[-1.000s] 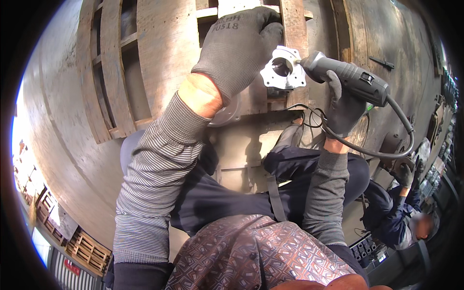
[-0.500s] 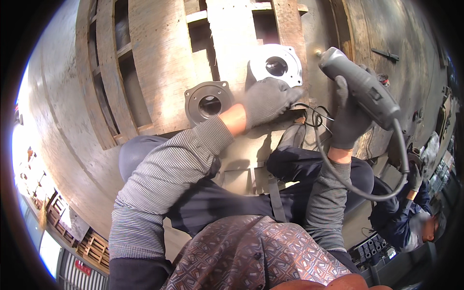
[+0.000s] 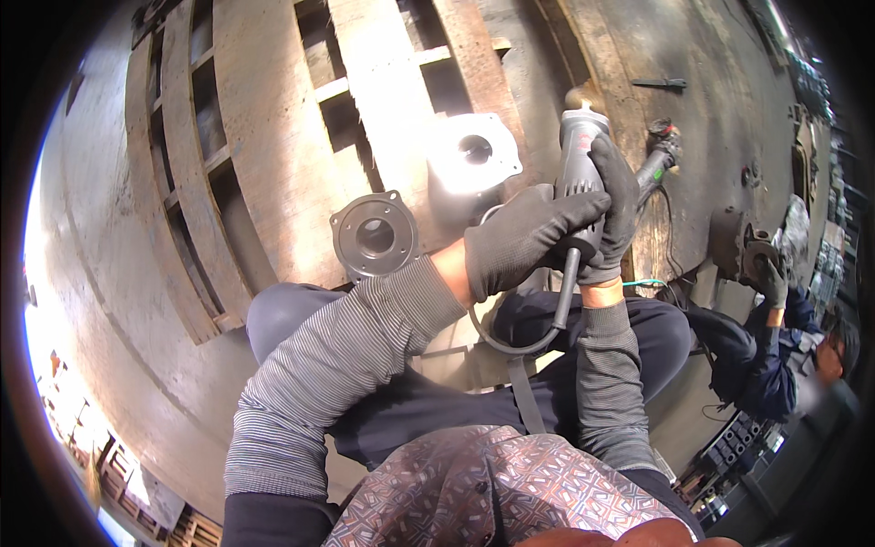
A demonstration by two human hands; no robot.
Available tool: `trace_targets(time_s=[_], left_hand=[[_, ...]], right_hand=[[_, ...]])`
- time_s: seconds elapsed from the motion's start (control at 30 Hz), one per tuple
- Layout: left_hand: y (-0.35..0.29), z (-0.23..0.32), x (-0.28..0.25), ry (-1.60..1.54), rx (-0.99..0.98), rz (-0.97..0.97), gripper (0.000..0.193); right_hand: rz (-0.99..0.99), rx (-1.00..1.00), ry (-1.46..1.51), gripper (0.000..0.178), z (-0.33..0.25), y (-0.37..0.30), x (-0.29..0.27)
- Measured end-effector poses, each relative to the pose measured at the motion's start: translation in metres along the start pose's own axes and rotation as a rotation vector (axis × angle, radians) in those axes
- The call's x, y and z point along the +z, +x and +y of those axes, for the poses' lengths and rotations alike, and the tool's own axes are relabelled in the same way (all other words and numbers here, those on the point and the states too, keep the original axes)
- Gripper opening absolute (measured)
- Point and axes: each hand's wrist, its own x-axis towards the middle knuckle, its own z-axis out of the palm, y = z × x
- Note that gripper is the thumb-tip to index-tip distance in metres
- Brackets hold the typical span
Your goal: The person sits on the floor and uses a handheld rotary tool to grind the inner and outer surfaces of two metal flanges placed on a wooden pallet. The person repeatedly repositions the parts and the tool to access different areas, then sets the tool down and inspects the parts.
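Note:
A grey corded die grinder (image 3: 576,150) is held between my two gloved hands, its tip pointing away from me. My right hand (image 3: 618,205) wraps its right side. From the left, my left hand (image 3: 529,232) grips the rear of the body, near the cord. A small blurred head (image 3: 580,97) shows at the tool's front end. Left of the grinder, a flanged metal housing (image 3: 499,150) stands in bright sunlight, with a round bore in its top. A darker flanged housing (image 3: 348,235) stands nearer to my left forearm. The tool touches neither housing.
Both housings stand on a wooden pallet (image 3: 264,155) with gaps between its boards. A second power tool (image 3: 654,171) lies right of my right hand, below a dark flat tool (image 3: 661,84). At the far right, a co-worker's gloved hand (image 3: 777,283) touches a metal part (image 3: 729,242).
My left hand has left the bright housing and moved right onto the grinder. The grinder has swung upright and left, its tip now pointing straight away. The view has shifted.

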Motion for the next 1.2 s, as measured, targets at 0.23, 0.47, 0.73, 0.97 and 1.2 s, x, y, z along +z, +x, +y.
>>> trace_targets(time_s=[0.23, 0.47, 0.73, 0.97, 1.2], left_hand=[[-0.025, -0.024, 0.038, 0.156, 0.138, 0.021, 0.063], [-0.046, -0.062, 0.084, 0.702, 0.436, -0.062, 0.083], [-0.038, -0.090, 0.096, -0.135, 0.111, -0.320, 0.062], [-0.018, -0.094, 0.100, -0.013, 0.219, -0.189, 0.069], [-0.003, -0.101, 0.068, 0.271, 0.114, -0.190, 0.076]], right_hand=[[0.083, 1.222, 1.198, 0.048, -0.032, -0.017, -0.063], [0.026, 1.002, 1.534, 0.065, -0.058, 0.001, -0.127], [0.076, 0.769, 1.819, 0.074, -0.047, 0.007, -0.151], [0.010, 0.851, 1.498, 0.068, -0.027, 0.008, -0.158], [0.076, 1.080, 1.389, 0.056, -0.008, 0.000, -0.154]])
